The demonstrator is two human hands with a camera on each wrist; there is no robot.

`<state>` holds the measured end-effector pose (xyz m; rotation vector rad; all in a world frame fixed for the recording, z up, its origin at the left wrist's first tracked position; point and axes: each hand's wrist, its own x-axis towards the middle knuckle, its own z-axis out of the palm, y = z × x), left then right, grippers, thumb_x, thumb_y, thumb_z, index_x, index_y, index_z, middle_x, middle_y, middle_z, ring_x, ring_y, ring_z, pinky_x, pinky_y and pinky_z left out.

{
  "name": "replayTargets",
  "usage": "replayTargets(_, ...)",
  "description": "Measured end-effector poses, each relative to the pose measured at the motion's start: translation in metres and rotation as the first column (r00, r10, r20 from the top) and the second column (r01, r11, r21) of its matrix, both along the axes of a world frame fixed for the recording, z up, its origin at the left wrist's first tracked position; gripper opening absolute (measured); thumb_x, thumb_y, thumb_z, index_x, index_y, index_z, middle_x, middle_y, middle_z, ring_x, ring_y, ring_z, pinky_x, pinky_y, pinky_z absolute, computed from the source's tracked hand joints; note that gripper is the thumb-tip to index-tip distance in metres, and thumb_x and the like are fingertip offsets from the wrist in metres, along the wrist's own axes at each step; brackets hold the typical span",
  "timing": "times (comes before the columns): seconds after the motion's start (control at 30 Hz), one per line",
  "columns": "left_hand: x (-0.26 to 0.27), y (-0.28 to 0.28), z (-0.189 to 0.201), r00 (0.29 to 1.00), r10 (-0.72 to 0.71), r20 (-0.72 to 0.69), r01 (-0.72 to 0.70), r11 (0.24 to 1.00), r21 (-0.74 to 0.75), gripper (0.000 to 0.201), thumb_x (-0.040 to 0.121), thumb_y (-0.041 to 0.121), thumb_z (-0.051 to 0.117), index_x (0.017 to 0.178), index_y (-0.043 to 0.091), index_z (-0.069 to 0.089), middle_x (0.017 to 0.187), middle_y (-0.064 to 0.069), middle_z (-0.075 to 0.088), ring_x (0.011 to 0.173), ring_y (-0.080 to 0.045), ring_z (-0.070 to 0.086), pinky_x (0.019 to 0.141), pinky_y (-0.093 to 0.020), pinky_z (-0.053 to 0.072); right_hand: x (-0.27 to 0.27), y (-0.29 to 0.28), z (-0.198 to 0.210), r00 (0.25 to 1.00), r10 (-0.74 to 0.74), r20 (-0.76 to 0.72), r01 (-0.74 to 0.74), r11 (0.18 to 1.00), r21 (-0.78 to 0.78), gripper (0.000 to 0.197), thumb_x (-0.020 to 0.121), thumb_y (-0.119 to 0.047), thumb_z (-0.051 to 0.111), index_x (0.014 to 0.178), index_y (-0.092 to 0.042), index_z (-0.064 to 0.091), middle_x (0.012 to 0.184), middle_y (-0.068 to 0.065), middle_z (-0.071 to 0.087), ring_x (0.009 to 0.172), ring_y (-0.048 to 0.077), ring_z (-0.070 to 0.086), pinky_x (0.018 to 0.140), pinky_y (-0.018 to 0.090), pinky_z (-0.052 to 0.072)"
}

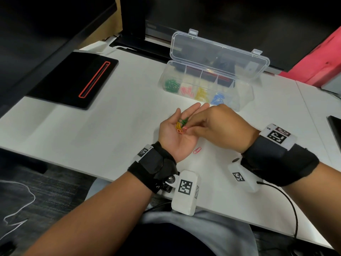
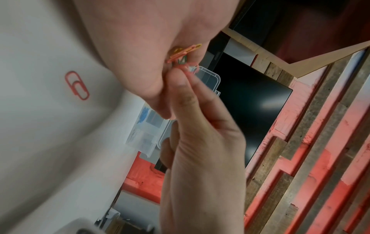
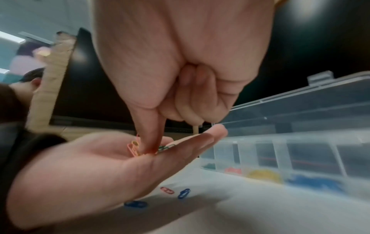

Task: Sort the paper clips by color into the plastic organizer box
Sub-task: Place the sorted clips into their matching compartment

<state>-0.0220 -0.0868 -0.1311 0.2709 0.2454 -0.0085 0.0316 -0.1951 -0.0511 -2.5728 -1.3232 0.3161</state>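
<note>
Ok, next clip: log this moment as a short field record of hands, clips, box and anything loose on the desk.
left hand: palm up, flat, carrying a small pile of mixed coloured paper clips
right hand: fingertips pinching a clip in that pile; which colour is unclear
clear plastic organizer box: lid open, on the white desk
compartments, left to right: green, pink, yellow, blue clips; the last looks empty
loose on desk: one pink paper clip near the left wrist; two blue clips and another pink one under the left hand

Organizer box behind hands — clips in compartments.
</note>
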Motion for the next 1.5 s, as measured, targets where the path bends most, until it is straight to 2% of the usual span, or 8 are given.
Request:
replayTargets(0.17,0.003,-0.001,-0.004,0.999,0.033,-0.028,-0.033,0.999,0.017,0.048,0.103,0.024,0.029,0.135,-0.007,0.045,0.136,-0.024,0.053,0.124,-0.033,0.05,0.106,-0.037,0.043,0.001,-0.008,-0.001,0.866,-0.144,-0.478,0.28,0.933,0.226,0.013,0.088,-0.016,0.067,0.077,-0.021,0.071,0.047,-0.012,0.039,0.044,0.007,0.029,0.047,0.017,0.03)
replayTargets(0.3,0.002,-0.001,-0.008,0.999,0.04,0.007,-0.04,0.999,0.028,0.044,0.102,0.024,0.03,0.125,-0.007,0.052,0.128,-0.024,0.059,0.113,-0.03,0.061,0.106,-0.037,0.042,0.008,-0.014,-0.002,0.195,-0.057,-0.979,0.635,0.768,0.082,0.021,0.081,-0.025,0.045,0.062,-0.019,0.042,0.052,-0.004,0.022,0.043,0.011,0.009,0.041,0.019,0.008)
replayTargets(0.4,0.001,-0.002,-0.006,0.999,0.033,0.04,-0.034,0.999,0.034,0.044,0.102,0.025,0.03,0.124,-0.006,0.053,0.131,-0.024,0.056,0.111,-0.03,0.062,0.107,-0.038,0.04,0.013,-0.015,-0.005,0.031,0.076,-0.997,0.707,0.703,0.076,0.025,0.078,-0.028,0.04,0.059,-0.014,0.046,0.048,-0.003,0.026,0.035,0.009,0.017,0.039,0.019,0.008)
replayTargets(0.53,0.002,-0.001,-0.008,0.999,0.028,0.03,-0.029,0.999,0.033,0.048,0.102,0.027,0.03,0.133,-0.007,0.047,0.123,-0.022,0.059,0.109,-0.029,0.059,0.112,-0.038,0.033,0.009,-0.007,-0.007,0.119,-0.013,-0.993,0.718,0.692,0.077,0.042,0.092,-0.035,0.045,0.057,-0.014,0.049,0.049,-0.002,0.03,0.034,0.008,0.018,0.038,0.017,0.007)
replayTargets(0.7,0.003,-0.001,-0.006,1.0,0.013,-0.002,-0.013,1.0,0.028,0.048,0.103,0.027,0.027,0.128,-0.005,0.053,0.136,-0.022,0.054,0.117,-0.03,0.057,0.106,-0.039,0.04,-0.01,0.002,-0.006,0.813,-0.21,-0.542,0.388,0.891,0.236,0.026,0.082,-0.035,0.073,0.071,-0.011,0.07,0.059,-0.006,0.059,0.051,0.009,0.044,0.052,0.026,0.038)
replayTargets(0.77,0.004,-0.001,-0.007,1.0,0.015,-0.012,-0.015,1.0,0.024,0.049,0.103,0.029,0.027,0.13,-0.004,0.052,0.137,-0.021,0.054,0.125,-0.032,0.053,0.112,-0.044,0.034,-0.013,0.005,-0.011,0.942,-0.197,-0.271,0.249,0.953,0.173,0.009,0.075,-0.036,0.078,0.079,-0.028,0.076,0.075,-0.006,0.07,0.069,0.008,0.057,0.068,0.028,0.049)
replayTargets(1.2,0.002,0.0,-0.001,0.998,0.057,0.025,-0.057,0.998,-0.016,0.047,0.103,0.025,0.029,0.129,-0.008,0.05,0.13,-0.024,0.058,0.114,-0.034,0.06,0.084,-0.038,0.057,-0.014,-0.003,-0.007,0.81,-0.194,-0.554,0.439,0.827,0.351,0.015,0.082,0.002,0.063,0.082,-0.008,0.074,0.056,-0.014,0.061,0.046,0.0,0.046,0.054,0.008,0.037)
replayTargets(1.5,0.002,0.0,-0.005,0.999,0.029,-0.045,-0.03,1.0,-0.009,0.05,0.103,0.029,0.026,0.135,-0.002,0.049,0.136,-0.02,0.056,0.118,-0.028,0.057,0.114,-0.043,0.031,-0.021,0.012,-0.02,0.957,-0.225,-0.185,0.254,0.955,0.153,0.011,0.082,-0.029,0.068,0.084,-0.039,0.072,0.08,-0.01,0.071,0.066,0.012,0.065,0.056,0.019,0.051)
